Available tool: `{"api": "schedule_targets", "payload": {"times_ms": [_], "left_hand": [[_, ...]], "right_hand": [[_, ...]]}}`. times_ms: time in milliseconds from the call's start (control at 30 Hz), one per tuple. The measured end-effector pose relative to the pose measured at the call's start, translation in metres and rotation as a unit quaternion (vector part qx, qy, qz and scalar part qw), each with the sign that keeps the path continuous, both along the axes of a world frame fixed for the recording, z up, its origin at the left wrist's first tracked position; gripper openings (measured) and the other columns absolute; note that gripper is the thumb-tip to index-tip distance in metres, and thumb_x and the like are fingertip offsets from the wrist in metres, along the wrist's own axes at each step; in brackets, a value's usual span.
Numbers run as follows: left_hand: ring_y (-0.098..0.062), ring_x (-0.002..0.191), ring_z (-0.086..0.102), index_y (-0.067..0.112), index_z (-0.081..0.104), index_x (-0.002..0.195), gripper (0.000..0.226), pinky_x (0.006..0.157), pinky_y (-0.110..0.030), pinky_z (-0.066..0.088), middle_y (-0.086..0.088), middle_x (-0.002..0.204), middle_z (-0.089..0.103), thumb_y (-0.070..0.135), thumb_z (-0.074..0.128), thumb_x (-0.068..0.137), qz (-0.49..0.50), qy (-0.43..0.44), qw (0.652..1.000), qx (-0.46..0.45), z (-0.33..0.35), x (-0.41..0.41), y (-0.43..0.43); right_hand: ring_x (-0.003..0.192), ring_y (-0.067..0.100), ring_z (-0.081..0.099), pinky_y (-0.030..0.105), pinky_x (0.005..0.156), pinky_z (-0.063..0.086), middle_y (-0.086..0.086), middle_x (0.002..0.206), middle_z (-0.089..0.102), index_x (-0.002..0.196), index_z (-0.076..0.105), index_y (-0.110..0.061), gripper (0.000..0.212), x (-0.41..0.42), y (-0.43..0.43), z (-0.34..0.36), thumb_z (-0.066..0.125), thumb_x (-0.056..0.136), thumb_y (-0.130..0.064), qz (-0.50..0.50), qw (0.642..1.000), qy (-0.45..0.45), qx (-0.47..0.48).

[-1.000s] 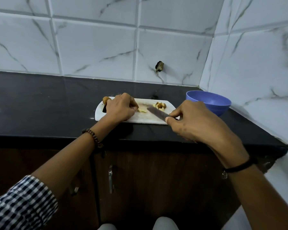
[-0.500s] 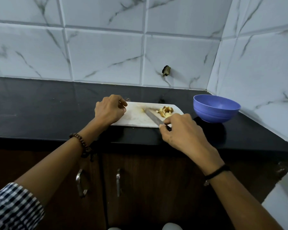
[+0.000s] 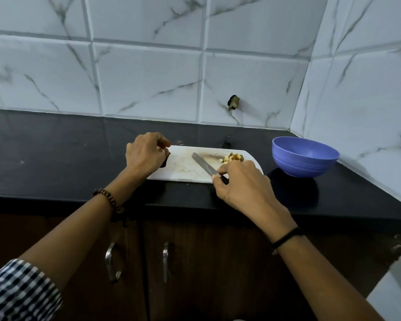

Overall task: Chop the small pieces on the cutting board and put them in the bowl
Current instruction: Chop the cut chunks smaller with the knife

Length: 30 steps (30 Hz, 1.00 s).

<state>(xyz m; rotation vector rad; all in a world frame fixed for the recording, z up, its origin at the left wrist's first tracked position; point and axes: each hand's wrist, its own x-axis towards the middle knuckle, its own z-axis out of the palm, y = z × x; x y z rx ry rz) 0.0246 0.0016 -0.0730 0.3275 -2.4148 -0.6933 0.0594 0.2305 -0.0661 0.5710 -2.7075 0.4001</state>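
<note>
A white cutting board (image 3: 183,167) lies on the black counter. On its far right corner is a small pile of yellowish chopped pieces (image 3: 233,157). My right hand (image 3: 243,186) grips the handle of a knife (image 3: 203,164) at the board's near right edge. The blade lies low across the board and points up-left, just left of the pile. My left hand (image 3: 145,154) rests on the board's left end with its fingers curled over the edge, and it hides what lies under it. A blue bowl (image 3: 306,167) stands to the right of the board and looks empty.
The black counter (image 3: 56,158) runs left along a tiled back wall. A tiled side wall closes the corner right behind the bowl. A small dark fitting (image 3: 233,102) sticks out of the back wall. Brown cabinet doors with metal handles (image 3: 111,262) sit below the counter edge.
My left hand slid from the middle of the board to its left end. The knife swept the cut bits right into the pile, and its blade now lies lower and nearer me.
</note>
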Motion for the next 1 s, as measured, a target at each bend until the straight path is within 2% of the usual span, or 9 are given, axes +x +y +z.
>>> {"api": "schedule_targets", "payload": {"times_ms": [133, 200, 267, 433, 500, 633, 833, 900, 1000], "left_hand": [[-0.019, 0.103, 0.063, 0.022, 0.071, 0.104, 0.02, 0.096, -0.049, 0.047, 0.007, 0.089, 0.071, 0.015, 0.063, 0.087, 0.003, 0.003, 1.0, -0.006, -0.002, -0.003, 0.0], [-0.022, 0.111, 0.059, 0.021, 0.07, 0.11, 0.023, 0.097, -0.048, 0.045, 0.002, 0.102, 0.069, 0.023, 0.067, 0.086, 0.006, 0.009, 1.0, -0.012, -0.003, -0.007, -0.001], [-0.026, 0.12, 0.05, 0.021, 0.067, 0.115, 0.032, 0.097, -0.045, 0.042, -0.002, 0.118, 0.061, 0.03, 0.069, 0.085, 0.012, 0.0, 1.0, -0.023, -0.003, -0.01, 0.0], [-0.032, 0.131, 0.038, 0.018, 0.054, 0.133, 0.056, 0.102, -0.046, 0.035, -0.011, 0.136, 0.049, 0.043, 0.069, 0.085, 0.049, -0.083, 0.993, -0.062, -0.002, -0.014, 0.001], [-0.032, 0.129, 0.042, 0.016, 0.057, 0.128, 0.049, 0.101, -0.045, 0.035, -0.009, 0.132, 0.055, 0.041, 0.066, 0.087, 0.046, -0.103, 0.992, -0.049, -0.002, -0.014, 0.0], [-0.027, 0.118, 0.055, 0.016, 0.063, 0.119, 0.034, 0.1, -0.044, 0.038, 0.0, 0.116, 0.067, 0.034, 0.066, 0.089, 0.027, -0.076, 0.996, -0.03, -0.005, -0.012, -0.006], [-0.019, 0.102, 0.063, 0.017, 0.066, 0.115, 0.032, 0.099, -0.044, 0.044, 0.015, 0.089, 0.065, 0.024, 0.073, 0.084, -0.05, -0.02, 0.998, -0.038, -0.007, -0.014, -0.01], [-0.014, 0.093, 0.063, 0.014, 0.067, 0.114, 0.033, 0.09, -0.033, 0.05, 0.011, 0.091, 0.068, 0.017, 0.075, 0.083, -0.111, 0.003, 0.994, -0.009, -0.006, -0.015, -0.003], [-0.006, 0.09, 0.064, 0.016, 0.067, 0.117, 0.036, 0.078, -0.012, 0.047, 0.009, 0.097, 0.069, 0.014, 0.076, 0.082, -0.172, -0.002, 0.985, 0.014, -0.002, -0.015, 0.011]], "right_hand": [[0.078, 0.022, 0.051, 0.031, 0.064, 0.04, 0.0, 0.092, 0.047, 0.117, 0.066, -0.019, 0.032, -0.003, 0.009, 0.003, 0.05, 0.097, -0.038, -0.035, 0.999, -0.004, 0.005], [0.075, 0.022, 0.047, 0.032, 0.065, 0.04, 0.001, 0.091, 0.047, 0.116, 0.065, -0.019, 0.031, -0.006, 0.018, 0.003, 0.05, 0.097, -0.038, -0.06, 0.998, -0.005, 0.005], [0.076, 0.022, 0.053, 0.033, 0.065, 0.045, 0.003, 0.093, 0.053, 0.114, 0.066, -0.02, 0.031, -0.008, 0.027, 0.003, 0.05, 0.095, -0.039, -0.074, 0.997, -0.003, 0.001], [0.078, 0.02, 0.062, 0.038, 0.069, 0.056, 0.005, 0.097, 0.059, 0.119, 0.066, -0.022, 0.034, -0.008, 0.035, 0.004, 0.052, 0.095, -0.043, -0.073, 0.997, -0.009, -0.012], [0.079, 0.02, 0.062, 0.038, 0.069, 0.055, 0.005, 0.099, 0.06, 0.12, 0.065, -0.023, 0.035, -0.008, 0.036, 0.004, 0.053, 0.095, -0.043, -0.065, 0.998, -0.016, -0.014], [0.081, 0.02, 0.061, 0.033, 0.063, 0.048, 0.004, 0.101, 0.059, 0.121, 0.065, -0.026, 0.034, -0.01, 0.042, 0.002, 0.053, 0.095, -0.045, -0.067, 0.997, -0.041, -0.027], [0.077, 0.016, 0.061, 0.031, 0.06, 0.049, 0.002, 0.091, 0.062, 0.121, 0.068, -0.026, 0.033, -0.01, 0.047, 0.001, 0.056, 0.096, -0.043, -0.061, 0.995, -0.043, -0.063], [0.077, 0.015, 0.06, 0.031, 0.061, 0.051, 0.002, 0.093, 0.063, 0.123, 0.067, -0.026, 0.035, -0.01, 0.048, 0.001, 0.056, 0.095, -0.043, -0.055, 0.995, -0.046, -0.073], [0.069, 0.011, 0.058, 0.027, 0.056, 0.046, 0.0, 0.087, 0.063, 0.124, 0.067, -0.026, 0.035, -0.011, 0.05, 0.0, 0.057, 0.095, -0.043, -0.044, 0.993, -0.039, -0.106]]}}
